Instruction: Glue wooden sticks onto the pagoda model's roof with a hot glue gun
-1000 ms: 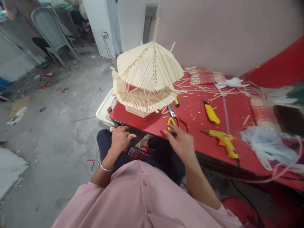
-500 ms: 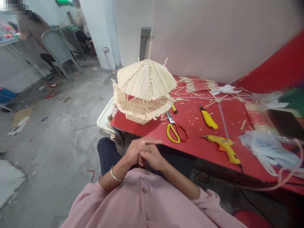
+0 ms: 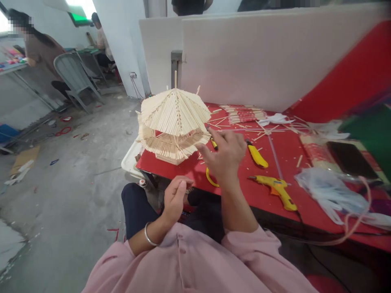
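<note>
A small pavilion model (image 3: 175, 114) made of pale wooden sticks, with two tiers of roof, stands on the corner of the red table (image 3: 232, 183). My right hand (image 3: 227, 152) is raised just right of the lower roof, thumb and fingers apart, holding nothing. Whether its fingertips touch the roof I cannot tell. Beneath it, the scissors (image 3: 210, 180) are mostly hidden, with part of a yellow handle showing. Over my lap, in front of the table edge, my left hand (image 3: 174, 198) has loosely bent fingers and nothing visible in it.
A yellow cutter knife (image 3: 257, 154) and a yellow glue gun (image 3: 279, 190) lie on the table. Behind them are bundled sticks (image 3: 246, 114) and scattered loose ones. To the right are a plastic bag (image 3: 332, 193) and a phone (image 3: 351, 158). People sit at the far left.
My clasped hands have come apart. The right one has risen forward over the scissors to the model's side, while the left stays near my lap. The view has tilted up a little.
</note>
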The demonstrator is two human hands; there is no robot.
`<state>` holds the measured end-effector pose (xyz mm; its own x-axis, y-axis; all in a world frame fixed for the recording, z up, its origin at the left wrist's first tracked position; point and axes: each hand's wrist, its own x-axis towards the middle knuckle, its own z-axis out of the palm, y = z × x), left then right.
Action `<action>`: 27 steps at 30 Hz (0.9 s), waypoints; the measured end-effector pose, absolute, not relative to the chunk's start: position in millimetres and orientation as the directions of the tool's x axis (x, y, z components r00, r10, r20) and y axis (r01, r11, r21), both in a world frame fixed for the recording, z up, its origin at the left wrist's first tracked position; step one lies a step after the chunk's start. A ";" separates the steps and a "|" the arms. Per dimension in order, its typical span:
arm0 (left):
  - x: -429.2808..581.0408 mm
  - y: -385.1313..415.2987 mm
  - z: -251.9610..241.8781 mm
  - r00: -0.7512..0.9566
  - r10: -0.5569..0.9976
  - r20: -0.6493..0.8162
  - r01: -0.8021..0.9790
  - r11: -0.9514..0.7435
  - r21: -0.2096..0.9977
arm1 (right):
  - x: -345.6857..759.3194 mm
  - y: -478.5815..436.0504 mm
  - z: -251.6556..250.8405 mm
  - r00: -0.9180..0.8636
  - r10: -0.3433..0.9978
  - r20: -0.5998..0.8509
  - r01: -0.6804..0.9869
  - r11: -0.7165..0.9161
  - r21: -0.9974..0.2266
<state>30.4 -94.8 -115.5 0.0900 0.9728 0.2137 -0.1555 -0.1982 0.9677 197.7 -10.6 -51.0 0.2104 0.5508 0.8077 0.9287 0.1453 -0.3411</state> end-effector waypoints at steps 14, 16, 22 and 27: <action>15.8 -72.0 -49.1 0.522 0.402 0.753 0.120 -0.908 0.402 | 186.7 -105.3 -30.8 -0.343 0.522 0.781 0.669 0.719 -0.187; 22.6 -66.2 -54.4 0.496 0.454 0.740 0.121 -0.881 0.458 | 191.7 -103.1 -31.5 -0.312 0.544 0.779 0.725 0.666 -0.175; 2.5 -69.2 -77.9 0.443 0.663 0.603 0.251 -0.737 0.627 | 206.9 -101.5 -38.3 -0.374 0.630 0.680 0.450 0.765 -0.461; -37.4 -70.6 -108.4 0.555 0.792 0.256 0.354 -0.503 0.789 | 229.1 -111.7 -54.8 -0.155 0.718 0.679 0.568 0.627 -0.533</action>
<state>-37.4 -70.6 -108.4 0.5548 0.7917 0.2558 0.3540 -0.5028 0.7886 229.1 -111.7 -54.8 -0.1546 0.7178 0.6789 0.5678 0.6269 -0.5334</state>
